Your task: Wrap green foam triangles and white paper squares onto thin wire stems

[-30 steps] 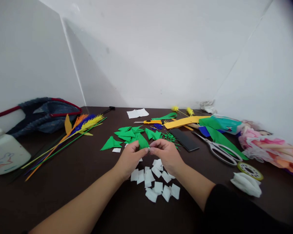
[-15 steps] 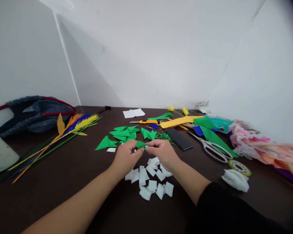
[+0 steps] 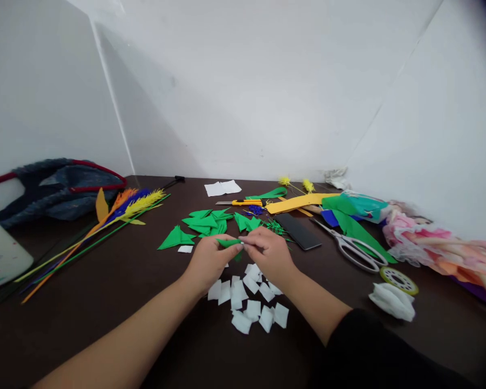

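Between thumb and fingers, my left hand (image 3: 208, 261) grips a small green crepe-paper piece (image 3: 227, 242), which looks narrow and rolled from here. My right hand (image 3: 272, 255) is closed in a pinch at the right end of this piece, where a tiny white bit (image 3: 242, 243) shows between the fingertips. Several small white tissue squares (image 3: 252, 309) lie scattered on the dark table (image 3: 194, 346) below my hands. Just beyond them are folded green paper pieces (image 3: 202, 221) and thin green snippets (image 3: 276, 226).
A yellow utility knife (image 3: 247, 202) lies behind the green pieces, blade out. To the right are a black phone-like slab (image 3: 298, 232), scissors (image 3: 354, 248), a tape roll (image 3: 399, 280), a tissue wad (image 3: 392, 301) and dolls (image 3: 433, 243). Colored paper stalks (image 3: 101, 229) lie left.
The green piece has turned in my fingers and now looks narrower and flatter, instead of rounded. My right fingers have curled slightly at its end.
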`<state>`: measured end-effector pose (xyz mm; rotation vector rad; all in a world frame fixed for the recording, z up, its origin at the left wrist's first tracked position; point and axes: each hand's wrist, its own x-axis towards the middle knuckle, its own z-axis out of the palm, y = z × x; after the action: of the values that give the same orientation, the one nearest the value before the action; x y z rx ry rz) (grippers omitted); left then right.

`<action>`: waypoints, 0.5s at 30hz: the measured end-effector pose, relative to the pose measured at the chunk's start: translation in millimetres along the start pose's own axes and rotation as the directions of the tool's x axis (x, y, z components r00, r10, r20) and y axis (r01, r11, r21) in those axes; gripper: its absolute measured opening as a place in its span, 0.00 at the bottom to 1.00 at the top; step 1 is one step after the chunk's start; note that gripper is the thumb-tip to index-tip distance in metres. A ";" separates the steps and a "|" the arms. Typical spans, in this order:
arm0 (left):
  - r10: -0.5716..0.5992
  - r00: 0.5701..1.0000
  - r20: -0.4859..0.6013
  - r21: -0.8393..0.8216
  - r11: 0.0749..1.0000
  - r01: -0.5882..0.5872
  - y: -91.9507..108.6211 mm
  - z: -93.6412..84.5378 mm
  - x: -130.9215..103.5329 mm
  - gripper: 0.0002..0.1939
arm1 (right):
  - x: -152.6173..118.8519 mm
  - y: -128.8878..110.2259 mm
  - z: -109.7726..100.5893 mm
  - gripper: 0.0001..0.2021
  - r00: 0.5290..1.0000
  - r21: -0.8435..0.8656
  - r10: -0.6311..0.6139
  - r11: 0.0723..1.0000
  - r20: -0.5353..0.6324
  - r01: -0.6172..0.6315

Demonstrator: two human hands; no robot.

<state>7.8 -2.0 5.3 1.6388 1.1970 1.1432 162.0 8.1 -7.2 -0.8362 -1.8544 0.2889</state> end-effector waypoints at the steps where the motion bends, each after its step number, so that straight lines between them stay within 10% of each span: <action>1: 0.003 1.000 -0.008 -0.031 1.000 -0.004 -0.6 0.7 0.0 0.12 | -0.6 -1.3 0.4 0.11 1.000 -0.023 -0.023 0.999 -0.009 0.023; 15: 0.048 0.999 0.005 -0.130 0.990 -0.047 -0.8 -1.0 -1.8 0.11 | 2.3 -14.4 -1.9 0.09 0.988 0.141 0.149 0.978 0.030 -0.151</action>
<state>6.3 -3.4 4.5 1.5787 1.0607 1.2176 157.3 -1.2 3.2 -0.8779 -1.7684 0.5204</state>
